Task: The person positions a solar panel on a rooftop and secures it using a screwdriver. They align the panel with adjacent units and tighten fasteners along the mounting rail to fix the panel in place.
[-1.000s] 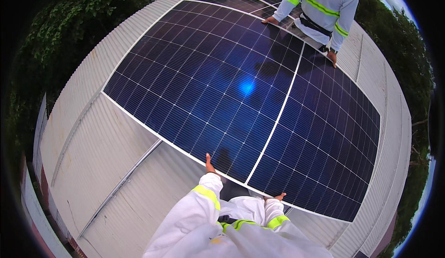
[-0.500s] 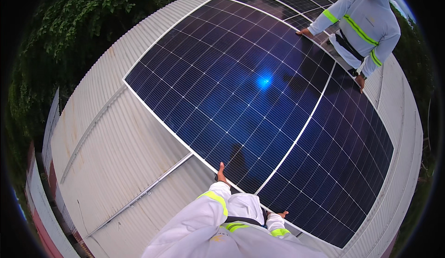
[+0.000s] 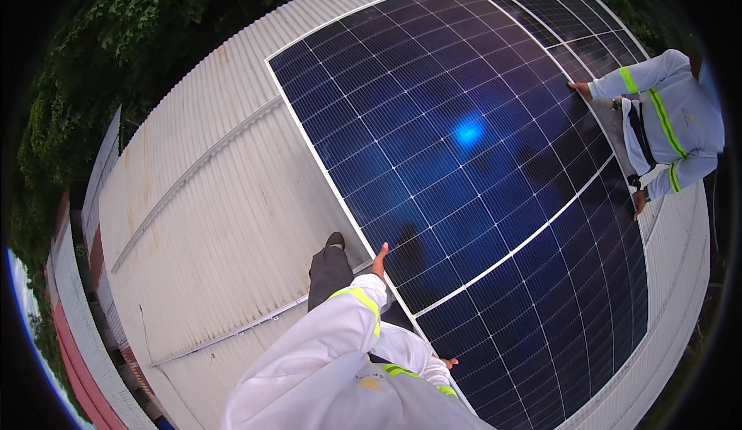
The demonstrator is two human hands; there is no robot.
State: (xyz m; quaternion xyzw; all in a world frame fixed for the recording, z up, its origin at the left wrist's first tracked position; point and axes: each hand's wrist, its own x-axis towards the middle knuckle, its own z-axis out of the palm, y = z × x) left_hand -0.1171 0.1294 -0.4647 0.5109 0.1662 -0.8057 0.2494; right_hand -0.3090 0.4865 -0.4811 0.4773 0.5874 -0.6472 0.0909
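Observation:
A large dark-blue solar panel [image 3: 471, 198] with a pale frame fills the middle of the view, held above the roof. My left hand [image 3: 379, 261] is closed round its near long edge, thumb up over the glass. Further toward me along the same edge, my right hand [image 3: 449, 363] grips the frame with its thumb on top; its fingers are hidden below. Across from me, a co-worker in a hooded light shirt [image 3: 680, 121] holds the opposite long edge, one hand [image 3: 580, 90] higher up and the other hand [image 3: 639, 202] lower down.
Corrugated pale roofing [image 3: 209, 221] spreads underfoot, carrying a metal mounting rail [image 3: 247, 326] and another rail [image 3: 193, 175] further left. Other solar panels [image 3: 541, 12] lie beyond at the upper right. My shoe [image 3: 335, 240] stands beside the panel. Trees [image 3: 116, 51] border the roof.
In the view, the panel has turned clockwise and shifted right, with the co-worker also further right and lower. My leg and shoe now show left of the panel. Both my hands keep their hold.

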